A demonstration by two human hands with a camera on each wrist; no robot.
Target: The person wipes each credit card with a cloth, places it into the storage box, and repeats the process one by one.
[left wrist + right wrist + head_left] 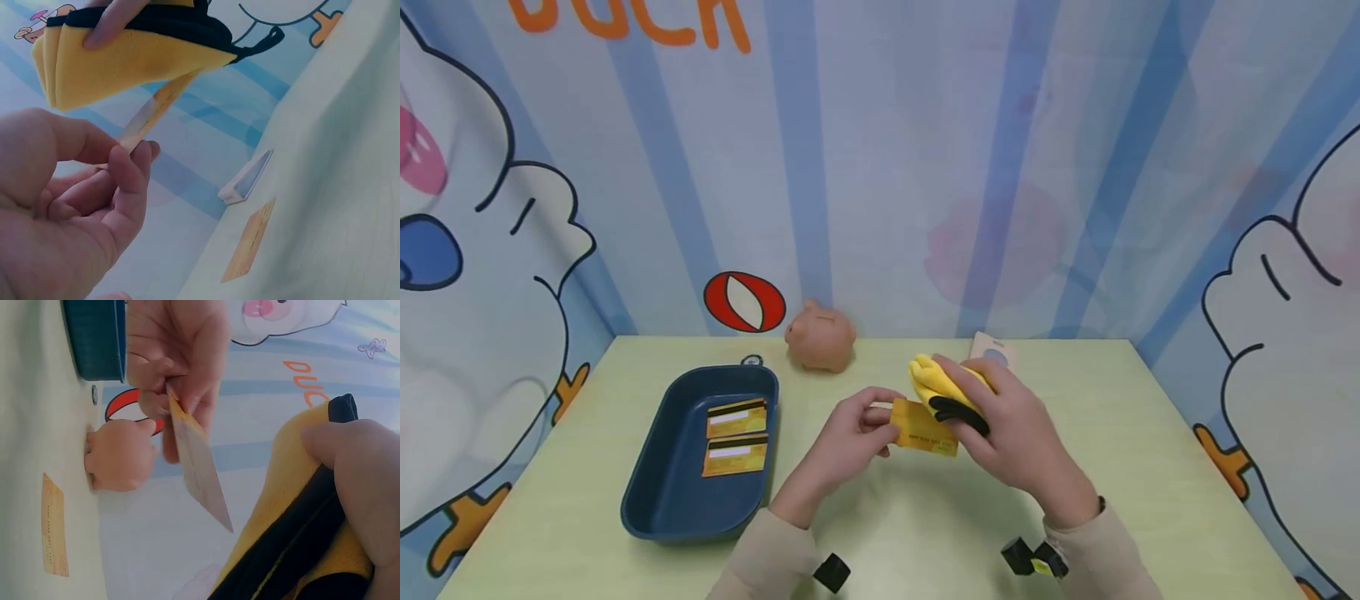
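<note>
My left hand [850, 433] pinches a gold bank card [922, 429] by its left end between thumb and fingers, above the table. In the right wrist view the card [197, 459] stands out from the fingertips, tilted. My right hand [1017, 427] grips a folded yellow cloth with black edging [938, 382], close over the card's right side. A black loop hangs from the cloth [134, 59] in the left wrist view, and the card's far end meets its lower edge there. Another gold card [55, 528] lies flat on the table.
To the left stands a dark blue tray [658, 500] with two gold cards [735, 455] in it. A pink piggy bank [822, 337] sits at the back by the striped backdrop [880, 167]. Behind my right hand is a small pale wedge-shaped item [994, 348].
</note>
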